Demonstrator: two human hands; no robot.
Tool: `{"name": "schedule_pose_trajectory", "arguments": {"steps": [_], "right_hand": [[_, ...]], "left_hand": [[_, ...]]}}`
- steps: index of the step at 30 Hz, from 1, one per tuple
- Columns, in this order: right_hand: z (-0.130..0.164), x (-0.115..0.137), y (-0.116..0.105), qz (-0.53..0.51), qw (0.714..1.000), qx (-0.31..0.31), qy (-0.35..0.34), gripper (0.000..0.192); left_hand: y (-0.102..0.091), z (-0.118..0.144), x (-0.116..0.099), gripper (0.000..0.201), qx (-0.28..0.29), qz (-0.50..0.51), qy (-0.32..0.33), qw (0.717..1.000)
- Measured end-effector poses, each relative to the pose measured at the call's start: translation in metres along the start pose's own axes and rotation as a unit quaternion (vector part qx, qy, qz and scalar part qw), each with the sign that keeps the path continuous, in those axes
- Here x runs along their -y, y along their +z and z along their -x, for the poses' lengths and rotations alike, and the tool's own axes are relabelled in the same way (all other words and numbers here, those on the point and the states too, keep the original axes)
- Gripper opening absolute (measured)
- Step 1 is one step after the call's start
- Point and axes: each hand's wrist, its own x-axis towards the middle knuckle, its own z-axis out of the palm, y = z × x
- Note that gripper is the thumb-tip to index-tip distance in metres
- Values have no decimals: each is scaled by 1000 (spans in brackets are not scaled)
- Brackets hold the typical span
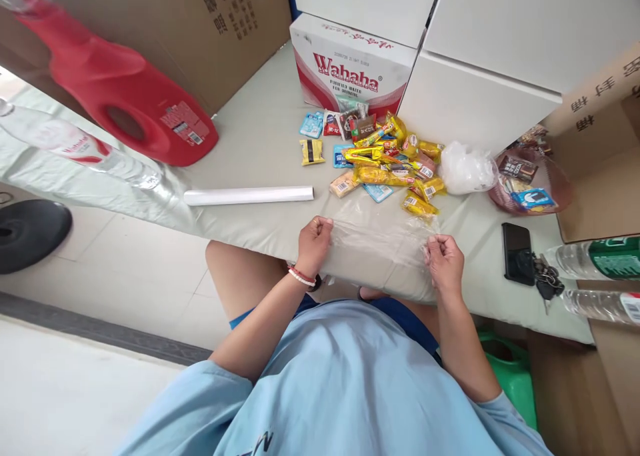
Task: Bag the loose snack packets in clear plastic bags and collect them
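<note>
A thin clear plastic bag (380, 239) is stretched flat between my hands over the table's front edge. My left hand (316, 243) pinches one corner of it, and my right hand (444, 261) grips the opposite side. Just beyond the bag lies a pile of wrapped snacks (383, 175), many in yellow wrappers, with blue, red and brown packets among them. To the pile's right rests a bunched white translucent plastic bag (467, 168). A white roll (249, 195) lies to the left of my left hand.
At the left are a red jug (135, 103) and a clear water bottle (85, 146). A Wahaha carton (353, 66) stands behind the snacks. On the right are a pink basket (560, 189) with packets, a phone (518, 253), keys (549, 283) and bottles (595, 259).
</note>
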Motion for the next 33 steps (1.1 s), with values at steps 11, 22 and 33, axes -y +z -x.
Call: {"name": "schedule_pose_trajectory", "arguments": {"steps": [11, 22, 33], "right_hand": [[-7, -15, 16, 179, 977, 71, -86, 35], [-18, 1, 3, 353, 910, -3, -217, 33], [65, 21, 62, 331, 727, 445, -406, 36]], "left_hand": [[-47, 14, -15, 42, -20, -478, 229, 848], [-19, -27, -5, 43, 122, -535, 306, 778], [-19, -16, -6, 37, 227, -488, 431, 724]]}}
